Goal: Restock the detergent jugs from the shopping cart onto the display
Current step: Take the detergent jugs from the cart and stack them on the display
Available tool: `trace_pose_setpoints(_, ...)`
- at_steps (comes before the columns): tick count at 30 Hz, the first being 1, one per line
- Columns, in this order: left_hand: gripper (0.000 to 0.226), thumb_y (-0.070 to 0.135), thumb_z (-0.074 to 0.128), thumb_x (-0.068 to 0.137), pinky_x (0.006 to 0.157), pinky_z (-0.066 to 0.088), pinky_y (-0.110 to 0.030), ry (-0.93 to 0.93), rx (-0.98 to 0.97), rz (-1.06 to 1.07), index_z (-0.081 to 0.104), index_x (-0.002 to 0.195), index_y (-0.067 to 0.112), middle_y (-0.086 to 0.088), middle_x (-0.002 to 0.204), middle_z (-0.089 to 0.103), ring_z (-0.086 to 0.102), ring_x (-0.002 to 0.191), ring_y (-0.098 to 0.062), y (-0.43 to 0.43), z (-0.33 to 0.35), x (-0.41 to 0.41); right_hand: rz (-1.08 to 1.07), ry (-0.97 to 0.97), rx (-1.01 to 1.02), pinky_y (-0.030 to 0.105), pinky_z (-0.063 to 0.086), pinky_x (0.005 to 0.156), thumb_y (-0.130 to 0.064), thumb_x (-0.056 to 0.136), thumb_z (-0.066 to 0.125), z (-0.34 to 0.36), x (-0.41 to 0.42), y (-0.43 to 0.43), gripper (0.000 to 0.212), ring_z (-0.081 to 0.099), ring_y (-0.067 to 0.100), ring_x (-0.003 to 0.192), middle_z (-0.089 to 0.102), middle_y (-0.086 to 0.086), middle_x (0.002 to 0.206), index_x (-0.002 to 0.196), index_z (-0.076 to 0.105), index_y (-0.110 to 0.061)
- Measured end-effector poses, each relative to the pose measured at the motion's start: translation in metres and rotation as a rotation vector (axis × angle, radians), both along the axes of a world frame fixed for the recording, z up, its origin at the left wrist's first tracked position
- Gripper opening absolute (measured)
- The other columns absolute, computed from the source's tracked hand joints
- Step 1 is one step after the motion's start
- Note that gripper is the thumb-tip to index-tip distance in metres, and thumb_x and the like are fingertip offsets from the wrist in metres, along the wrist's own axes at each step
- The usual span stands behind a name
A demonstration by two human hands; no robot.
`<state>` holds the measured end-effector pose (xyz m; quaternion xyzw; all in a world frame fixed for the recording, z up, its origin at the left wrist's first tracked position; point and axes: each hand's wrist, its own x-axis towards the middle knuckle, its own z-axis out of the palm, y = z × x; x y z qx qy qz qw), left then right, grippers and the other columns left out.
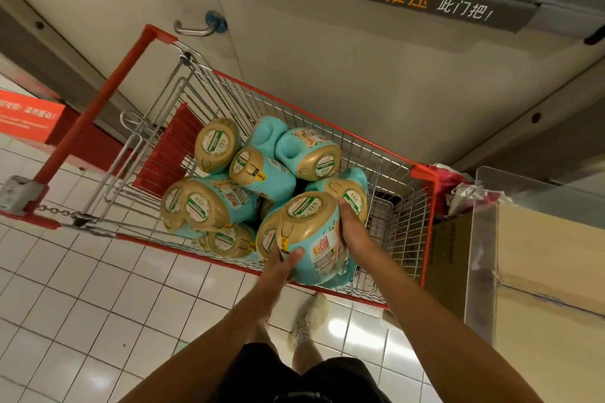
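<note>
White floor tiles (98,288) and a grey emergency door (327,59) are seen around the red shopping cart (327,124), in which several detergent jugs (216,144) are heaped. At the cart's near right corner a lifted jug (314,239) is gripped from both sides, the left hand (284,263) curled beneath it and the right hand (352,226) curled against its far side. No display is shown, so most of the restocking is judged outstanding.

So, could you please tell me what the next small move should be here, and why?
Probably lift the held jug straight up and over the cart rim. The left hand and right hand already clasp its sides, and it sits topmost among the other jugs, still inside the wire walls.
</note>
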<state>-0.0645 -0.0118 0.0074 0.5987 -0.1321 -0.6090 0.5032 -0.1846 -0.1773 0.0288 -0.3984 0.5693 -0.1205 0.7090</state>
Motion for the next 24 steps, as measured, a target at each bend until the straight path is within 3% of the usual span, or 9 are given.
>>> trace_pose_setpoints(3, 0.104, 0.074, 0.085, 0.065, 0.103, 0.055, -0.062, 0.034, 0.043, 0.084, 0.049, 0.149, 0.025, -0.010, 0.139, 0.069, 0.067, 0.126, -0.033, -0.009, 0.017, 0.010, -0.081, -0.008, -0.029, 0.051, 0.054, 0.106, -0.055, 0.111, 0.036, 0.012, -0.006, 0.014, 0.045, 0.072, 0.027, 0.114, 0.078, 0.009, 0.117, 0.127, 0.066, -0.026)
trace_pose_setpoints(6, 0.096, 0.080, 0.079, 0.069, 0.095, 0.060, -0.053, 0.095, 0.047, 0.051, 0.058, 0.145, 0.024, -0.012, 0.140, 0.068, 0.067, 0.127, -0.034, -0.013, 0.034, 0.029, -0.124, 0.026, -0.129, 0.052, 0.054, 0.106, -0.049, 0.110, 0.043, 0.028, -0.010, 0.029, 0.030, 0.070, 0.027, 0.116, 0.076, 0.007, 0.118, 0.117, 0.065, -0.030)
trace_pose_setpoints(8, 0.085, 0.083, 0.070, 0.076, 0.094, 0.060, -0.049, 0.158, 0.035, 0.015, 0.065, 0.141, 0.029, -0.012, 0.144, 0.066, 0.064, 0.131, -0.033, -0.013, 0.044, 0.042, -0.121, 0.056, -0.227, 0.049, 0.056, 0.103, -0.045, 0.110, 0.047, 0.041, -0.015, 0.037, 0.029, 0.071, 0.025, 0.113, 0.076, 0.005, 0.117, 0.117, 0.068, -0.026)
trace_pose_setpoints(10, 0.085, 0.084, 0.062, 0.082, 0.099, 0.057, -0.052, 0.229, 0.018, -0.012, 0.061, 0.147, 0.029, -0.014, 0.150, 0.060, 0.059, 0.137, -0.036, -0.012, 0.052, 0.054, -0.137, 0.087, -0.343, 0.040, 0.060, 0.094, -0.039, 0.110, 0.050, 0.058, -0.019, 0.043, 0.032, 0.073, 0.024, 0.102, 0.078, -0.001, 0.104, 0.110, 0.074, -0.019)
trace_pose_setpoints(12, 0.089, 0.083, 0.058, 0.085, 0.103, 0.055, -0.055, 0.301, 0.004, -0.026, 0.053, 0.153, 0.026, -0.015, 0.154, 0.055, 0.054, 0.142, -0.038, -0.012, 0.060, 0.062, -0.183, 0.071, -0.397, 0.047, 0.061, 0.091, -0.034, 0.109, 0.051, 0.071, -0.022, 0.049, 0.035, 0.072, 0.034, 0.097, 0.077, 0.008, 0.100, 0.103, 0.072, -0.007)
trace_pose_setpoints(14, 0.088, 0.082, 0.061, 0.083, 0.102, 0.055, -0.055, 0.362, 0.007, -0.033, 0.056, 0.151, 0.026, -0.016, 0.155, 0.055, 0.054, 0.142, -0.038, -0.014, 0.069, 0.069, -0.211, 0.032, -0.380, 0.059, 0.055, 0.098, -0.033, 0.109, 0.051, 0.081, -0.021, 0.054, 0.038, 0.069, 0.040, 0.106, 0.072, 0.020, 0.109, 0.109, 0.066, 0.001)
trace_pose_setpoints(19, 0.077, 0.079, 0.039, 0.095, 0.105, 0.052, -0.057, 0.438, 0.068, -0.098, 0.057, 0.150, 0.028, -0.014, 0.155, 0.054, 0.054, 0.142, -0.037, -0.018, 0.080, 0.081, -0.239, -0.074, -0.159, 0.061, 0.055, 0.102, -0.062, 0.099, 0.044, 0.097, -0.018, 0.079, 0.060, 0.073, 0.030, 0.114, 0.077, 0.008, 0.121, 0.129, 0.069, -0.016)
trace_pose_setpoints(24, 0.071, 0.080, 0.038, 0.094, 0.092, 0.060, -0.051, 0.416, 0.113, -0.214, 0.068, 0.138, 0.034, -0.011, 0.146, 0.064, 0.064, 0.132, -0.033, -0.021, 0.079, 0.089, -0.342, -0.093, -0.141, 0.066, 0.055, 0.101, -0.058, 0.106, 0.038, 0.093, -0.013, 0.114, 0.053, 0.073, 0.030, 0.116, 0.074, 0.009, 0.128, 0.134, 0.065, -0.023)
